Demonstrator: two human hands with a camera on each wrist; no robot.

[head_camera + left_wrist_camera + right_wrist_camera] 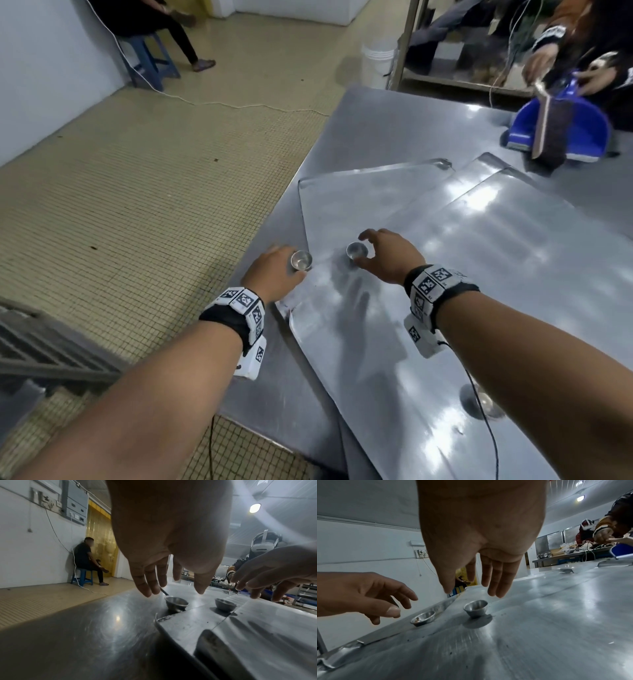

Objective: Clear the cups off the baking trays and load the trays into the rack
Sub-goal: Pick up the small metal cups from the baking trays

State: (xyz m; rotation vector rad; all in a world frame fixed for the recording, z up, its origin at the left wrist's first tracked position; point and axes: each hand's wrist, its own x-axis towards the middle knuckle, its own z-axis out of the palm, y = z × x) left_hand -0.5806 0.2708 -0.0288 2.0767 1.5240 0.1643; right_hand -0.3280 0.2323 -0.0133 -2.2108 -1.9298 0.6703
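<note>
Several overlapping baking trays lie on the steel table (pixel 394 120); the top tray (pixel 496 260) covers most of a lower tray (pixel 359 195). One small metal cup (pixel 357 250) (pixel 476 608) stands on a tray, and my right hand (pixel 368 250) (pixel 471 593) hovers just above it with fingers spread, not touching. A second cup (pixel 301 259) (pixel 176 603) stands on the table right beside the tray's rim. My left hand (pixel 286 262) (pixel 173 592) hangs over it, fingers relaxed, holding nothing. A third cup (pixel 484 402) sits on the near tray, partly hidden by my right forearm.
At the table's far right another person holds a brush in a blue dustpan (pixel 561 133). A grey slatted rack (pixel 51 349) stands low at my left. Beyond are tiled floor with a white cable, a white bucket (pixel 376 58) and a person seated on a blue stool (pixel 147 58).
</note>
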